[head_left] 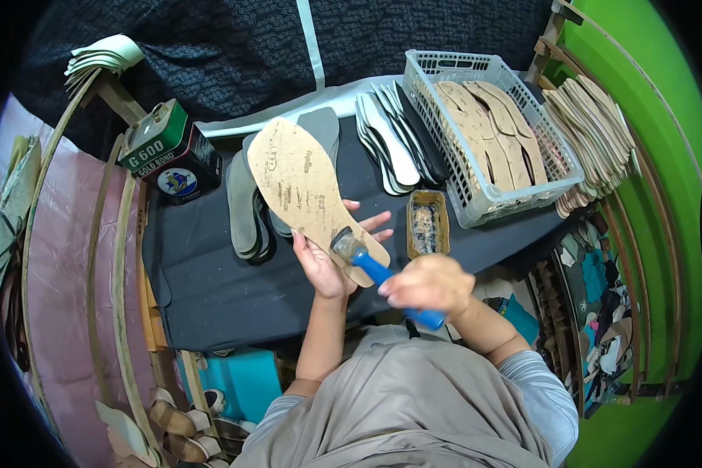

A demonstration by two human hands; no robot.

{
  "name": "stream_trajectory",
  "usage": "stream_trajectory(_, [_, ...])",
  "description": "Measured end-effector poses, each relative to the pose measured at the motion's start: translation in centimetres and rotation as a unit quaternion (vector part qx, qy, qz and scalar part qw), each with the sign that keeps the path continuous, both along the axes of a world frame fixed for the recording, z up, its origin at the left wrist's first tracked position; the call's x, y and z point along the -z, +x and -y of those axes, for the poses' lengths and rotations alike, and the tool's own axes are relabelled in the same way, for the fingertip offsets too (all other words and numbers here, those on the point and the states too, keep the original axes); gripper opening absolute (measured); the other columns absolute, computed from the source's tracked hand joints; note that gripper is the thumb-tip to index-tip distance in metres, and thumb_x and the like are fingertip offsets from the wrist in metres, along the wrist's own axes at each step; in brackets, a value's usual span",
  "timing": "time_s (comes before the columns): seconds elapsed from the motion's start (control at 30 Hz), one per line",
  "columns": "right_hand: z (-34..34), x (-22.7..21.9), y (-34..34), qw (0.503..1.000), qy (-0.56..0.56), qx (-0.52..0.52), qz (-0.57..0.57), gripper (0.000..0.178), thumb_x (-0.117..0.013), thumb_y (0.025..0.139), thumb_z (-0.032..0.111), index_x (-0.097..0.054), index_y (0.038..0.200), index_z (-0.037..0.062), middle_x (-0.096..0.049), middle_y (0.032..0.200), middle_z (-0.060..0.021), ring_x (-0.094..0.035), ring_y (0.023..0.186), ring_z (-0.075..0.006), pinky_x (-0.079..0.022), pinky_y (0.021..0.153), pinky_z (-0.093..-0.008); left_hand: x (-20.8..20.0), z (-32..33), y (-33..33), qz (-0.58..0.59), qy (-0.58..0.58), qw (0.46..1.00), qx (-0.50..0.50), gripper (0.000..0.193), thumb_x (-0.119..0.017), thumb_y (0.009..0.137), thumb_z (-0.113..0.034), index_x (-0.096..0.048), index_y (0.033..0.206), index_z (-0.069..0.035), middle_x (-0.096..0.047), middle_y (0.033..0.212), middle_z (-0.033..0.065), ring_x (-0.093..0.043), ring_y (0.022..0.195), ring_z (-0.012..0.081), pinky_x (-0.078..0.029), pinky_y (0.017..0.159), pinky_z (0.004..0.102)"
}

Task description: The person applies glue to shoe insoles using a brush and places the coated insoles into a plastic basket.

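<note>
A tan, sole-shaped insole board (300, 179) with dark marks rests tilted in my left hand (322, 267). My left thumb lies along its near edge, and the other fingers reach out from beneath its narrow end. My right hand (430, 285) is closed around the blue handle of a short brush (372, 267). The brush's dark bristles touch the narrow end of the board. Just beyond my right hand sits a small brown rectangular tray (411, 234), stained, with a dark and pale residue inside.
A green and black tin (140, 168) stands at the left. Grey soles (242, 210) and white and black soles (394, 148) lie on the dark-covered table (203, 288). A clear plastic crate (515, 199) of tan pieces stands at the right, beside stacked soles (589, 132).
</note>
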State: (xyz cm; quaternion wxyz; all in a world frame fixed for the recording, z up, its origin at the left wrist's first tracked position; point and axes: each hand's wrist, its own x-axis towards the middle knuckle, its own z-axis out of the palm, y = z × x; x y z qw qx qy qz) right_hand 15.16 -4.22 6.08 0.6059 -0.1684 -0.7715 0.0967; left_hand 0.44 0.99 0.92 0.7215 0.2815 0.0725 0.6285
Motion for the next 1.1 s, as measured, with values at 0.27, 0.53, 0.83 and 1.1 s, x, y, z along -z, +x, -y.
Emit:
stream_trajectory(0.27, [-0.3,0.1,0.7,0.997,0.054,0.026,0.038,0.019,-0.062,0.071,0.006,-0.064,0.09,0.0016,-0.066,0.086,-0.0121,-0.061,0.059,-0.0198,-0.047,0.048,-0.0266,-0.3,-0.5,0.1,0.072,0.027,0.996,0.054,0.07,-0.01,0.09,-0.061,-0.026,0.137,-0.011,-0.039,0.127,0.0156,-0.047,0.107,0.0543,-0.045,0.081,0.0662])
stream_trajectory(0.53, [-0.2,-0.6,0.9,0.998,0.036,0.053,-0.005,0.011,-0.06,0.073,0.006,-0.064,0.083,0.0024,-0.066,0.083,-0.0107,-0.058,0.056,-0.019,-0.046,0.048,-0.0267,-0.4,-0.8,-0.1,0.058,0.016,0.995,0.077,0.072,-0.011,0.09,-0.064,-0.026,0.139,-0.012,-0.036,0.133,0.0129,-0.047,0.109,0.0523,-0.045,0.081,0.0655])
stream_trajectory(0.83, [0.2,-0.5,0.8,0.998,0.045,0.008,0.051,0.013,-0.059,0.077,0.011,-0.064,0.085,0.0015,-0.066,0.084,-0.0111,-0.061,0.058,-0.0193,-0.047,0.048,-0.0266,-0.6,-1.5,-1.0,0.095,0.017,0.989,0.108,0.069,-0.013,0.091,-0.061,-0.027,0.138,-0.013,-0.038,0.131,0.0121,-0.046,0.11,0.0517,-0.042,0.081,0.0697])
stream_trajectory(1.1, [0.1,-0.4,1.0,0.999,0.018,-0.007,0.049,0.012,-0.061,0.074,0.005,-0.064,0.085,0.0007,-0.066,0.082,-0.0114,-0.061,0.057,-0.0194,-0.047,0.048,-0.0269,-0.6,-1.9,-1.6,0.113,-0.001,0.988,0.102,0.077,-0.013,0.089,-0.065,-0.028,0.135,-0.006,-0.038,0.129,0.0127,-0.049,0.109,0.0486,-0.043,0.083,0.0673])
